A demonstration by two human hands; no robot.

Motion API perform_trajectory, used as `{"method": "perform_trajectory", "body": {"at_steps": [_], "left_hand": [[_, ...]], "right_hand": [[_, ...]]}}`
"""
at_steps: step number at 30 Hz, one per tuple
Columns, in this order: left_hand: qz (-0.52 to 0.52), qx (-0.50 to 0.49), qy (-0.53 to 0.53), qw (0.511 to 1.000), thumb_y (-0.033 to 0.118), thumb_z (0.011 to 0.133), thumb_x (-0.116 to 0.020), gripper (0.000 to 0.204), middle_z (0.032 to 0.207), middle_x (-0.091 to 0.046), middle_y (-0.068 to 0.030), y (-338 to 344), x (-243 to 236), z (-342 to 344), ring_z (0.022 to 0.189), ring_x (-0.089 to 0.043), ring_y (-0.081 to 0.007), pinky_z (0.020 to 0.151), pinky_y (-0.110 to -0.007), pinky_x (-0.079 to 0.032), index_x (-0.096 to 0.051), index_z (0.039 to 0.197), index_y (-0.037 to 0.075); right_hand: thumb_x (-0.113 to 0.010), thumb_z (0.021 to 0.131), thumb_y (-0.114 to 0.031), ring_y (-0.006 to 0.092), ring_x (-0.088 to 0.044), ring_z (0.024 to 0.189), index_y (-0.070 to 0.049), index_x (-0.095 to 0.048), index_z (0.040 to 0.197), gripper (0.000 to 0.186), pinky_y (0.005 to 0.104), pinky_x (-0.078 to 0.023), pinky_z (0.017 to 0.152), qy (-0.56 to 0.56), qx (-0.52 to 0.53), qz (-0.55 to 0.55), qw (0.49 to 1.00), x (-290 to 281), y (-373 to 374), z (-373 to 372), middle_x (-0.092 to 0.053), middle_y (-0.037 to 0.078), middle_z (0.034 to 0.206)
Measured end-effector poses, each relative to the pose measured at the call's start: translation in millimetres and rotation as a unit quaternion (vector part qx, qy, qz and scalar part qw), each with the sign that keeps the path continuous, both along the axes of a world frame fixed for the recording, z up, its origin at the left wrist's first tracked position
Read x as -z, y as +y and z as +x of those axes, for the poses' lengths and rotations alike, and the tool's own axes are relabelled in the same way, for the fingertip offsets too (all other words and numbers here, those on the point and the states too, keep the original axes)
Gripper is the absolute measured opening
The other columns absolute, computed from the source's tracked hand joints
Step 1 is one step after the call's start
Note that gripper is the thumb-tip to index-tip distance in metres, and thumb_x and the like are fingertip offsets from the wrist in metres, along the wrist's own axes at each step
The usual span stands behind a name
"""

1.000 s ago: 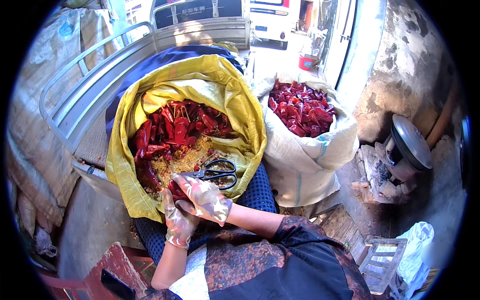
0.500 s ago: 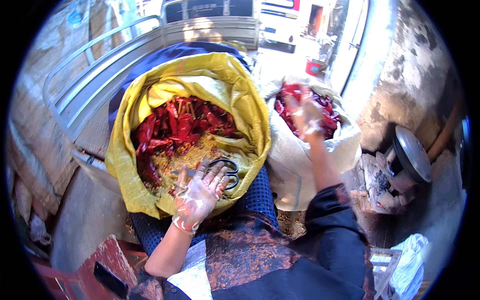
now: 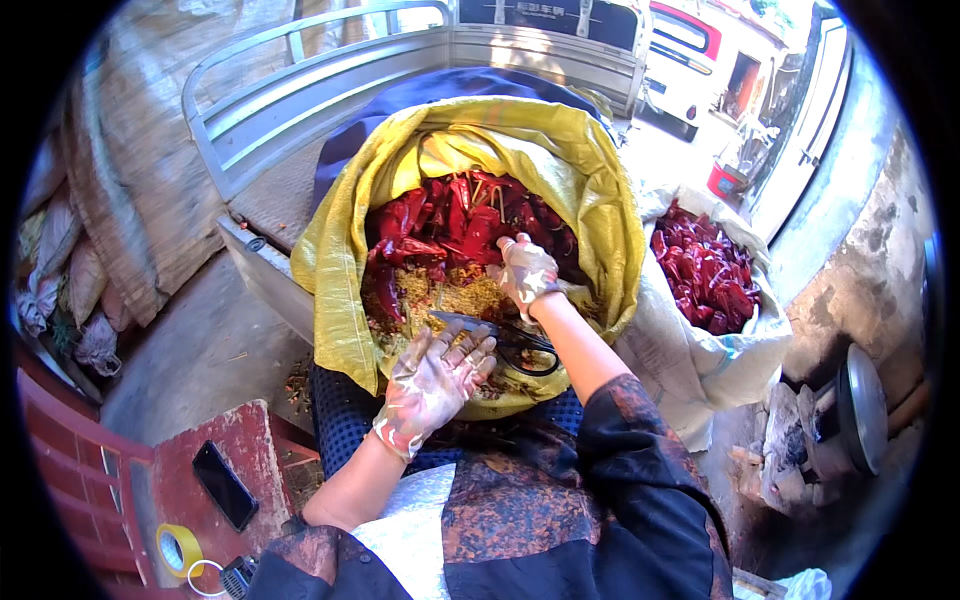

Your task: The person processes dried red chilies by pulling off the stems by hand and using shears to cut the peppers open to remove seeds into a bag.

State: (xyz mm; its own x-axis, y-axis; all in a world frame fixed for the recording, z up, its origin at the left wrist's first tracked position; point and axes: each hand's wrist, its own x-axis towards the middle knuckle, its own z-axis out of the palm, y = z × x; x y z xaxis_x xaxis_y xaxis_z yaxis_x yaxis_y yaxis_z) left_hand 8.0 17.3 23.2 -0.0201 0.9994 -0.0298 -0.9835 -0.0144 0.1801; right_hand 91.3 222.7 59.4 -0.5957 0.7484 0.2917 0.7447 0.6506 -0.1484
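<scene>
A large yellow woven sack stands open before me. Dried red chillies fill its far part, some with pale stems. Yellow seeds lie on the nearer side. My left hand, in a torn whitish glove or coating, rests palm up at the near rim, fingers spread, holding nothing. Black-handled scissors lie just beyond it, blades pointing left. My right hand, coated likewise, reaches in above the seeds. Its fingers are partly bent and apart at the edge of the chillies, with nothing visible between them.
A white sack of red chilli pieces stands at right. Behind is a metal cart bed. At lower left, a worn red stool holds a phone and yellow tape. A lidded pot sits far right.
My right hand has moved left from the white sack into the yellow sack. My left hand stays open at the near rim. The view has swung right to left, showing more of the stool.
</scene>
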Motion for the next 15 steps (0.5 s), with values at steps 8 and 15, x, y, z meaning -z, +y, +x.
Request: {"method": "perform_trajectory", "body": {"at_steps": [8, 15], "left_hand": [[0.043, -0.068, 0.108, 0.991, 0.01, 0.087, -0.055, 0.048, 0.127, -0.045, -0.0175, -3.9, 15.4, -19.4, 0.122, -0.042, -0.0328, 0.104, -0.046, -0.034, -0.037, 0.131, 0.004], [0.075, -0.362, 0.696, 0.616, 0.013, 0.074, -0.07, 0.077, 0.136, -0.039, -0.0191, -9.7, -5.1, -10.9, 0.129, -0.036, -0.0307, 0.106, -0.037, -0.03, -0.029, 0.138, 0.002]], "right_hand": [[-0.049, 0.091, -0.018, 0.0302, -0.056, 0.106, 0.0, -0.051, 0.12, 0.035, 0.0346, -0.047, 0.09, 0.509, -0.041, -0.574, 0.641, -0.9, -11.1, 3.9, -0.049, 0.019, 0.126], [-0.061, 0.078, -0.03, 0.0338, -0.061, 0.08, -0.007, -0.06, 0.106, 0.036, 0.0418, -0.05, 0.069, -0.076, -0.216, 0.01, 0.973, -60.4, -86.2, 44.6, -0.061, 0.016, 0.091]]}}
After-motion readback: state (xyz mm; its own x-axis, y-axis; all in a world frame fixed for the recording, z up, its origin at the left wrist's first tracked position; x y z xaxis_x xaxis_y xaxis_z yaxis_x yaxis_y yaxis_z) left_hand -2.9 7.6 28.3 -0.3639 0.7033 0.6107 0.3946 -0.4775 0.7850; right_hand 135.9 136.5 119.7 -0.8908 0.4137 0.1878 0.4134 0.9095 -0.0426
